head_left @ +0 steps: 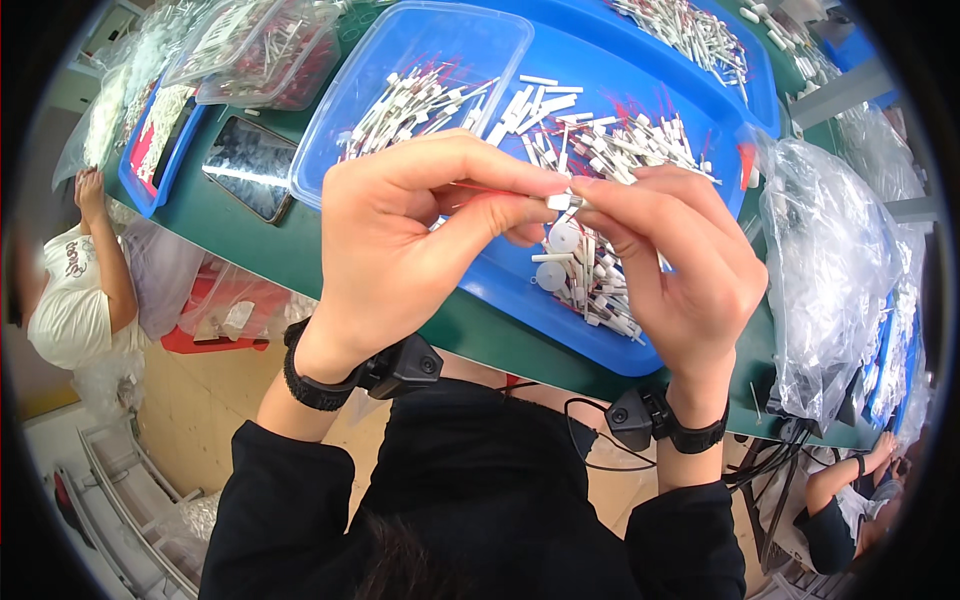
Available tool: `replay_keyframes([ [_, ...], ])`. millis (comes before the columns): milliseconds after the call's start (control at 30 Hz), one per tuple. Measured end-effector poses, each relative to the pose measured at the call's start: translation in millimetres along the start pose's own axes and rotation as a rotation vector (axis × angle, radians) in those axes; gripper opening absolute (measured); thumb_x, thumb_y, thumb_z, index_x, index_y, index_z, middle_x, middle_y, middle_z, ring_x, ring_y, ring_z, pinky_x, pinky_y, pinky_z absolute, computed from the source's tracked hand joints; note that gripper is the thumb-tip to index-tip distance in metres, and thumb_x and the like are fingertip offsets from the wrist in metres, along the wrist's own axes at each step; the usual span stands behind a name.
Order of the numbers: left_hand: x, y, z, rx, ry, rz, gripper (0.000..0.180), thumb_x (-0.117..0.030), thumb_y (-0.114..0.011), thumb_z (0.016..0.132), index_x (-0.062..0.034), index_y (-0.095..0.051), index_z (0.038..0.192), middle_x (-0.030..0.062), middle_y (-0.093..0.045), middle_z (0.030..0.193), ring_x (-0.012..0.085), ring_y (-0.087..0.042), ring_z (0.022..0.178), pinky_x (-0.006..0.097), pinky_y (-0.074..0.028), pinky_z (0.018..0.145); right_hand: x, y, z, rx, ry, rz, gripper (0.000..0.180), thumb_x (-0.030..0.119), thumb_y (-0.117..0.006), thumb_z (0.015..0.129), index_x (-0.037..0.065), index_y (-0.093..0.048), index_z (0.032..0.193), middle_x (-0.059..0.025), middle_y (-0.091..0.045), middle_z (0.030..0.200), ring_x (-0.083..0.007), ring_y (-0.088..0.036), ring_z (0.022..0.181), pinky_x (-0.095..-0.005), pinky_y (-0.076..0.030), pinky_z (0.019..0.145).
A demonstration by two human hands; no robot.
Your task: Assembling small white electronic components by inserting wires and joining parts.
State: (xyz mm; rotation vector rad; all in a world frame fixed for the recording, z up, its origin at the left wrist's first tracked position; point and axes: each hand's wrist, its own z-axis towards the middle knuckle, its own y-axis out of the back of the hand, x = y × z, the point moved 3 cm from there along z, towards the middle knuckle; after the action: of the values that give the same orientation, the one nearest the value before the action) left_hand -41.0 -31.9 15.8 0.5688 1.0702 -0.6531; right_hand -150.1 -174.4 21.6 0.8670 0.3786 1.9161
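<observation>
Above the blue tray, my two hands meet fingertip to fingertip. Between them is a small white block-shaped part with a thin red wire running back under my left fingers. My left hand pinches the part's left side between thumb and forefinger. From the other side, my right hand grips its right end, which the fingertips mostly cover. Below lie piles of white stick-like parts with red wires, and two white discs, one of them a round disc.
A clear plastic tub with similar parts overlaps the tray's left side. Left of it lie a phone and a lidded clear box. A clear plastic bag stands at right. Other people sit at both edges, including a person in white.
</observation>
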Motion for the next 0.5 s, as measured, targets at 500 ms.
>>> replay_keyframes([
  [500, -2, 11, 4, 0.153, -0.008, 0.192, 0.028, 0.014, -0.067, 0.078, 0.0075, -0.068, 0.105, 0.0137, -0.068, 0.095, 0.0153, -0.065, 0.083, 0.024, -0.054, 0.073, -3, -8, -3, -0.067, 0.108, 0.021, 0.028, 0.001, -0.075, 0.075, 0.002, -0.068, 0.102, -0.0052, -0.069, 0.081, -0.0217, -0.062, 0.072, -0.0329, -0.052, 0.07],
])
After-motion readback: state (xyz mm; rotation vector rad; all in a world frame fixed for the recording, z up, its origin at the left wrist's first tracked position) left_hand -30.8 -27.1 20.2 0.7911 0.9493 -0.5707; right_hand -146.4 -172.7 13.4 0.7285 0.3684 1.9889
